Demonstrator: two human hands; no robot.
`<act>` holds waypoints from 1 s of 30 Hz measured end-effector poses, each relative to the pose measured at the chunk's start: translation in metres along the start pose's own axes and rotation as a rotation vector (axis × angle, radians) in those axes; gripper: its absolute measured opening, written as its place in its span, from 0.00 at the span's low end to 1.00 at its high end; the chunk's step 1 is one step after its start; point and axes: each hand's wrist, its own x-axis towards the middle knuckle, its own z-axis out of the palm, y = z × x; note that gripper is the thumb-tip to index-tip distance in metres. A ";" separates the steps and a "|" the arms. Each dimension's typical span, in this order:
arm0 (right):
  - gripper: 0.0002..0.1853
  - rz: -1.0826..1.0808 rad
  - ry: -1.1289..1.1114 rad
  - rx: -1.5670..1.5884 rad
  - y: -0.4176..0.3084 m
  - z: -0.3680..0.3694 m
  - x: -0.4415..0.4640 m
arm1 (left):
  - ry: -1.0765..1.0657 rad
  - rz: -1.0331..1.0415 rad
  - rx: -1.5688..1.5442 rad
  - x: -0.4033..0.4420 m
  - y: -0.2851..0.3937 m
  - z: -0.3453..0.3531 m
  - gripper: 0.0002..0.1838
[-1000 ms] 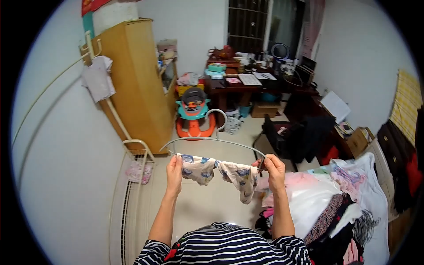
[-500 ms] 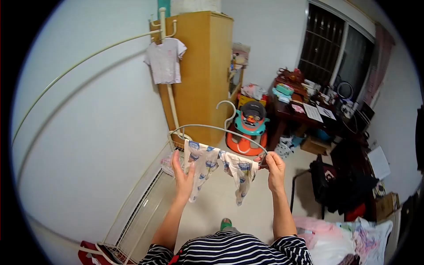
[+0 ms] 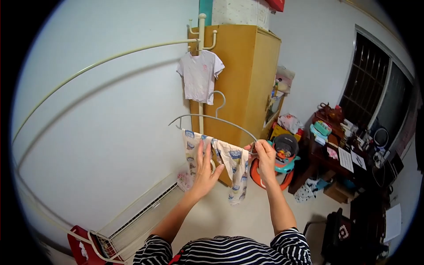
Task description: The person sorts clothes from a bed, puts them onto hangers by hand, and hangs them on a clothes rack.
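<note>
Garment (image 3: 238,165) hangs from a grey hanger (image 3: 216,117) pinched at right by the right hand (image 3: 266,161), left hand (image 3: 204,177) spread before it, apparently a smoothing step needing steady support next.

Past the hanger (image 3: 215,117), shirt (image 3: 199,75) obstructs; rail (image 3: 145,47) lies free.

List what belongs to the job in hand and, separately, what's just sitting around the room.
In the job:
grey hanger
patterned garment
right hand, holding the hanger's end
left hand, open in front of the garment
perhaps the clothes rack

Just around:
pale T-shirt hung on the rack
wooden wardrobe
baby walker
dark chair
</note>
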 end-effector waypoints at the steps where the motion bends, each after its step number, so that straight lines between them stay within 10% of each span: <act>1: 0.12 -0.009 -0.031 0.011 0.007 0.001 0.018 | -0.008 -0.007 0.025 0.011 -0.007 0.004 0.41; 30: 0.14 -0.191 0.077 -0.008 0.103 0.185 0.392 | 0.075 0.367 0.127 0.336 -0.226 -0.061 0.38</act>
